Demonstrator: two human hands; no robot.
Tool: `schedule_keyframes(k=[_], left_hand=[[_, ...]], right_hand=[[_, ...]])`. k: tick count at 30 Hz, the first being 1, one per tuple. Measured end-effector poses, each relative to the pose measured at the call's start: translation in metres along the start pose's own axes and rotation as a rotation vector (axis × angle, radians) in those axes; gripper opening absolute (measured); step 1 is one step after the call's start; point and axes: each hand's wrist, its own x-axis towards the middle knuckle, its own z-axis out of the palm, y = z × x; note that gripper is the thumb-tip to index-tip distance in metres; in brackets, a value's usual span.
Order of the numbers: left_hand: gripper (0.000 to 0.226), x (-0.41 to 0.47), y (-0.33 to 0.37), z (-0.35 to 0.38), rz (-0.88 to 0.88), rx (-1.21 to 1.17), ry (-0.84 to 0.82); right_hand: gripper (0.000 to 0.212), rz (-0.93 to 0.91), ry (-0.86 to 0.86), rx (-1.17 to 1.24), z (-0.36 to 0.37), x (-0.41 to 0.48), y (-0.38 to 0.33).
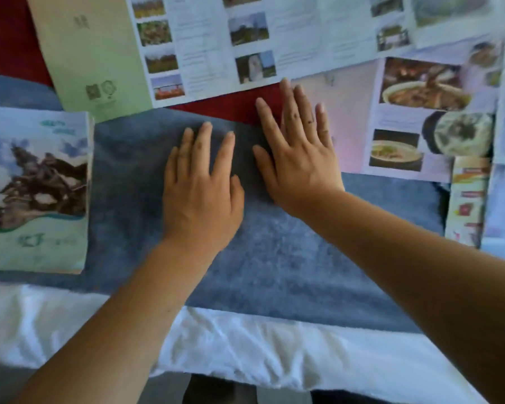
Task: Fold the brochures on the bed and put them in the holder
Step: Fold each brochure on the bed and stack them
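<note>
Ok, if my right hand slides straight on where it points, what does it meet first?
Likely the unfolded white paper brochure with landscape photos, its near edge just beyond the fingers of the right hand.

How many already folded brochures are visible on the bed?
2. One folded brochure lies at the left on the blue blanket; a narrow brochure lies at the right, below the open food brochure. The left one may top a stack.

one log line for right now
left hand open, flat on blue blanket | right hand open, at food brochure edge | folded brochure at left
</note>
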Motion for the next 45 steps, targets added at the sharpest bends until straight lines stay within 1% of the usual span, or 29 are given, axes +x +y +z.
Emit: schedule_keyframes(k=[3, 10, 15, 20, 24, 25, 27, 29, 32, 34, 37, 41, 45], left_hand=[[0.061, 0.018, 0.051, 0.01, 0.058, -0.009, -0.02], [0.065, 0.034, 0.155, 0.034, 0.173, 0.043, -0.074], [0.063, 0.036, 0.226, 0.048, 0.26, 0.05, -0.104], [0.063, 0.045, 0.289, 0.063, 0.344, 0.089, -0.11], [0.063, 0.054, 0.331, 0.072, 0.367, 0.1, -0.114], [0.063, 0.056, 0.341, 0.074, 0.373, 0.097, -0.117], [0.065, 0.057, 0.358, 0.08, 0.381, 0.095, -0.121], [0.074, 0.056, 0.375, 0.088, 0.365, 0.114, -0.134], [0.092, 0.046, 0.392, 0.105, 0.316, 0.164, -0.171], [0.097, 0.041, 0.397, 0.114, 0.27, 0.168, -0.178], [0.091, 0.041, 0.395, 0.119, 0.222, 0.142, -0.154], [0.091, 0.054, 0.376, 0.107, 0.185, 0.161, -0.125], [0.092, 0.078, 0.342, 0.085, 0.151, 0.208, -0.082]], right_hand=[[0.067, 0.114, -0.031, 0.047, -0.011, -0.023, 0.049], [0.071, 0.309, -0.007, 0.109, -0.029, -0.078, 0.149], [0.071, 0.377, -0.007, 0.123, -0.038, -0.111, 0.214], [0.069, 0.429, 0.051, 0.158, -0.052, -0.137, 0.263], [0.066, 0.595, 0.023, 0.194, -0.056, -0.154, 0.306], [0.065, 0.599, 0.008, 0.21, -0.057, -0.159, 0.317], [0.067, 0.55, -0.021, 0.248, -0.059, -0.167, 0.335], [0.068, 0.505, -0.033, 0.275, -0.061, -0.172, 0.347], [0.072, 0.508, -0.043, 0.278, -0.06, -0.172, 0.357], [0.071, 0.498, -0.044, 0.258, -0.058, -0.172, 0.358], [0.065, 0.464, -0.038, 0.195, -0.057, -0.175, 0.354], [0.069, 0.442, -0.018, 0.153, -0.055, -0.177, 0.349], [0.058, 0.395, 0.031, 0.171, -0.052, -0.178, 0.333]])
